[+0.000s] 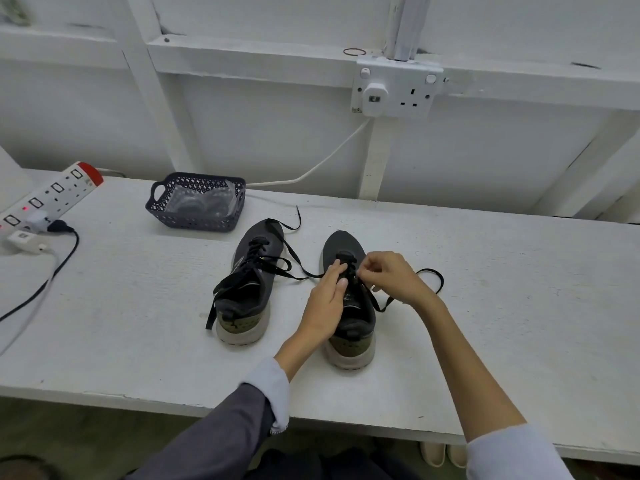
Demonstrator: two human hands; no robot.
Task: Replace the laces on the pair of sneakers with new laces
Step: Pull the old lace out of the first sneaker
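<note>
Two dark sneakers sit side by side mid-frame on the white table (502, 278), toes pointing to the top of the frame, pale soles at the heels.

Left sneaker (247, 296), centre-left: black lace (292, 256) loose, strands spilling over both sides, one end trailing past the toe, another hanging down by the heel.

Right sneaker (351, 341), centre: both hands on it.
- Left hand (323, 303) lies along the shoe's left side, fingers fairly straight, tips on the lacing area near the tongue. No closed grip, just resting/pressing.
- Right hand (389, 277) comes in from the right, fingers curled, tips pinching its lace (434, 277) at the eyelets. That lace loops out on the table to the right of the hand. Which eyelet: cannot tell.

Upper left of the sneakers: dark plastic basket (194, 221) with clear-wrapped packets (199, 202) inside; contents unclear.

Far left: power strip (52, 195) with red lights, plugs in, a black cable (48, 275) running off the left edge.

Upper right: wall socket (398, 90), white cable (329, 157) dropping from it toward the basket.
</note>
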